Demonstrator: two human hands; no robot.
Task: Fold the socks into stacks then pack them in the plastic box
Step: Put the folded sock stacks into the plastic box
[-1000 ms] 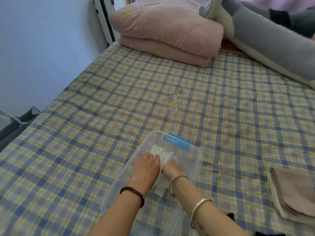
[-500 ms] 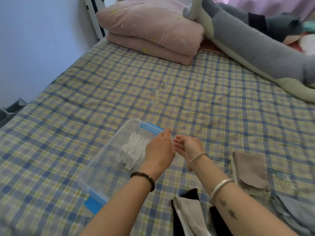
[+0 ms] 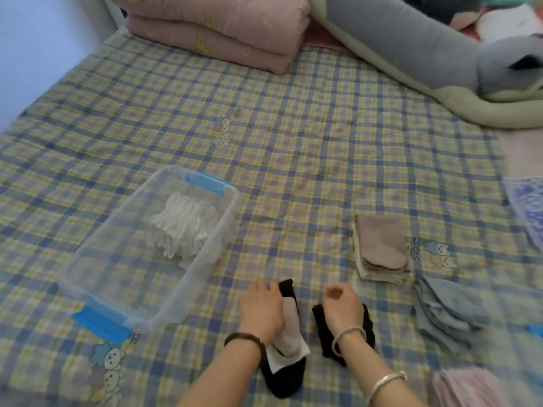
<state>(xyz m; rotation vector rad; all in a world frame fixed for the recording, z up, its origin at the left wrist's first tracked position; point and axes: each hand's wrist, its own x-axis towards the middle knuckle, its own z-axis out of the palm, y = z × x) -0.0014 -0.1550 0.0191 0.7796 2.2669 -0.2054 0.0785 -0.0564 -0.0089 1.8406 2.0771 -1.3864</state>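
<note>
In the head view, the clear plastic box [image 3: 97, 259] lies on the checked bed sheet [image 3: 293, 171] with a stack of white socks [image 3: 185, 224] inside it at its far end. Right of the box, the left hand [image 3: 261, 309] rests flat with fingers spread on a black and white sock pile [image 3: 286, 345]; further right, the right hand [image 3: 342, 306] hovers half curled and empty above a black sock [image 3: 367, 327], and beyond it lie a beige stack [image 3: 382, 248] and a grey-blue stack [image 3: 449, 309]

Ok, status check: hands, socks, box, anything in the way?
Left hand flat on the black-and-white socks; right hand loosely curled over the black socks, grip unclear. White socks in the plastic box. Path clear.
</note>
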